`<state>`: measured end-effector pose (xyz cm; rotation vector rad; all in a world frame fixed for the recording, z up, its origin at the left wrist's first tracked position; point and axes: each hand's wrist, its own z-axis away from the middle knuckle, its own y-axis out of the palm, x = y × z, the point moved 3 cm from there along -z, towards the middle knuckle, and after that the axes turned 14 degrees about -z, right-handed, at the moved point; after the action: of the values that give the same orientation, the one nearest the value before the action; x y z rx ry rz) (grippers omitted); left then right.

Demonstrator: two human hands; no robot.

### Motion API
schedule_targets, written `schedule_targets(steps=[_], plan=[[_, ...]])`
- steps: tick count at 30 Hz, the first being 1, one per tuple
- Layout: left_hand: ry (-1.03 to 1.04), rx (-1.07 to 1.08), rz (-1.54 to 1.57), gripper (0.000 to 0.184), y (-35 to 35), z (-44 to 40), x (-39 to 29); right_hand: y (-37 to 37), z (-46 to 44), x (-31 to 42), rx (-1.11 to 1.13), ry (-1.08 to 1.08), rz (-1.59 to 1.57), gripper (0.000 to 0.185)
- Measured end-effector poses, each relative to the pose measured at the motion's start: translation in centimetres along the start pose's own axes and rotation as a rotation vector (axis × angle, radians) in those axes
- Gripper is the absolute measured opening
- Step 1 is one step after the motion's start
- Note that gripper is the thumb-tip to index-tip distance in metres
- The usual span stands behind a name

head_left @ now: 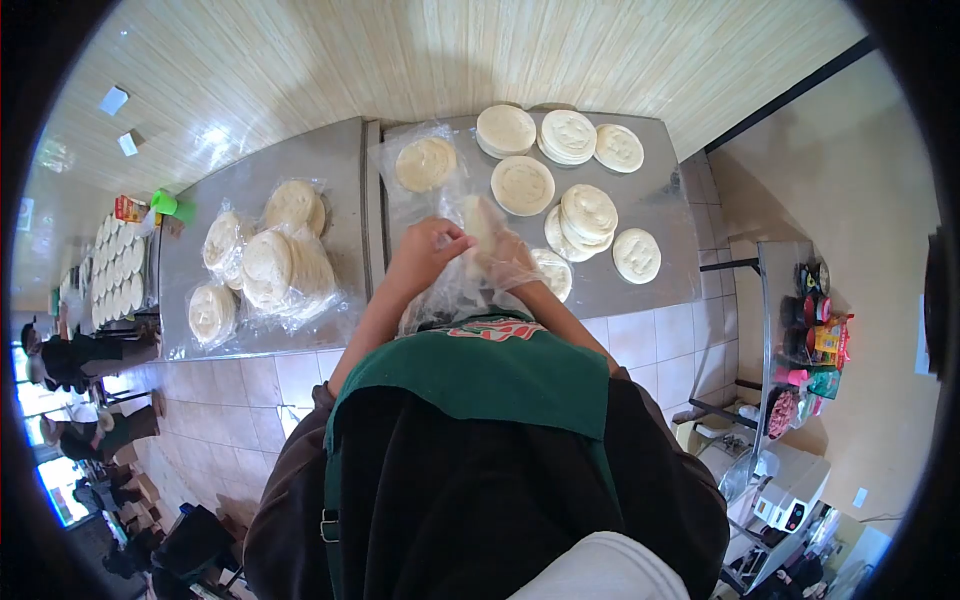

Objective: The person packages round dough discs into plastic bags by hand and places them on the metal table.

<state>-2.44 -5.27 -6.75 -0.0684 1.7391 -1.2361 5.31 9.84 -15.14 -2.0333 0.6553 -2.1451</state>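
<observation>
Close to my apron, my right hand [510, 260] is inside a clear plastic bag [440, 290], its fingers wrapped around a pale flat round bread [478, 225] seen edge-on. My left hand [434, 250] pinches the bag's film beside that bread. Another round bread [426, 164] lies on clear plastic on the metal table [660, 250], just beyond my left hand. To the right stand several stacks of breads [567, 136], with a single one [636, 256] near the table's right side. A leaning stack [588, 212] is right of my right hand.
Bagged breads [290, 270] rest on the left metal table [340, 160]. A green cup [164, 202] stands at its far left corner. Further left are rows of breads [118, 265] and other people [85, 360]. A shelf [765, 350] with items is at the right.
</observation>
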Motion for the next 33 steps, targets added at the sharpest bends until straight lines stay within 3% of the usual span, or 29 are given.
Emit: schedule_targets(steps=[3, 6, 8, 11, 14, 18, 21, 25, 27, 30, 32, 33], plan=[[-0.041, -0.096, -0.019, 0.019, -1.3, 0.2, 2.9, -3.2, 0.7, -0.3, -0.212, -0.056, -0.01, 0.083], [-0.177, -0.09, -0.047, 0.027, -2.4, 0.3, 4.9, -6.8, 1.5, 1.2, -0.23, 0.092, -0.363, 0.083], [-0.331, -0.03, 0.044, 0.036, -2.2, 0.2, 5.5, -8.0, 1.9, 2.0, -0.161, 0.116, -0.478, 0.082], [-0.26, -0.044, 0.405, 0.059, -0.7, -0.4, 5.2, -8.1, 2.2, 4.2, -0.081, 0.161, -0.575, 0.08], [-0.272, 0.019, 0.424, 0.064, 1.0, -1.6, 4.6, -7.4, 2.1, 3.2, -0.045, 0.104, -0.659, 0.081], [-0.292, 0.182, 0.575, 0.048, 0.2, -1.8, 3.5, -7.9, 2.7, 5.0, 0.033, 0.192, -0.842, 0.094], [-0.26, 0.188, 0.736, 0.036, 0.5, -1.7, 2.9, -7.5, 3.8, 6.6, 0.082, -0.066, -0.976, 0.107], [-0.241, 0.136, 0.837, 0.028, 0.8, -1.5, 2.5, -6.8, 5.5, 7.0, 0.193, -0.168, -0.985, 0.114], [-0.242, 0.093, 0.796, 0.028, 0.7, -1.2, 2.1, -7.5, 6.0, 7.4, 0.306, -0.076, -0.908, 0.106], [-0.16, 0.045, 0.569, 0.025, -0.1, -0.5, 1.5, -7.0, 5.4, 4.3, 0.041, 0.296, -1.07, 0.079], [0.014, 0.055, 0.314, 0.022, 0.0, -0.4, 2.1, -7.0, 5.3, 3.2, -0.12, 0.37, -0.914, 0.057], [0.014, 0.054, 0.403, 0.02, -0.4, -0.2, 1.9, -7.0, 5.3, 2.8, -0.199, 0.406, -0.835, 0.047]])
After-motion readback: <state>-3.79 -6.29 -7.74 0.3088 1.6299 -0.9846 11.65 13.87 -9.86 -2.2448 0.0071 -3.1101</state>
